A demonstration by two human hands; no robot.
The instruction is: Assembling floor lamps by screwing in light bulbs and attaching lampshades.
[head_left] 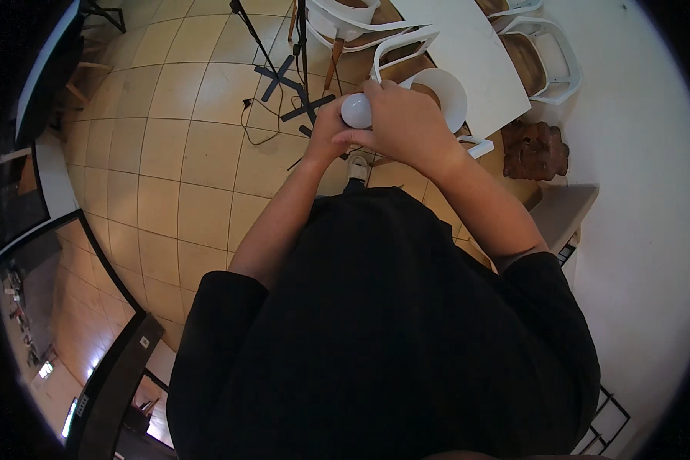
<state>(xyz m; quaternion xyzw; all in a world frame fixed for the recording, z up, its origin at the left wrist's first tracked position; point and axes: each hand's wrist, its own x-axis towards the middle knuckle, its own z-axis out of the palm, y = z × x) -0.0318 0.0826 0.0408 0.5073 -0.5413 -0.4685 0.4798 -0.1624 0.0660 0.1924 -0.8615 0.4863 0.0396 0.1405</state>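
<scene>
A glossy white light bulb (356,111) shows its round end between my two hands, out in front of my body. My left hand (327,136) is closed against its left side. From the right, my right hand (408,123) curls around it, with the thumb reaching across below the bulb toward the left hand. The fingers cover the rest of the bulb, so its base is hidden.
Beyond my hands are white chairs (540,61) around a white table (468,46). A black stand (303,100) with a trailing cable is on the tiled floor (161,138). A carved brown wooden piece (535,151) rests by the right wall (636,192).
</scene>
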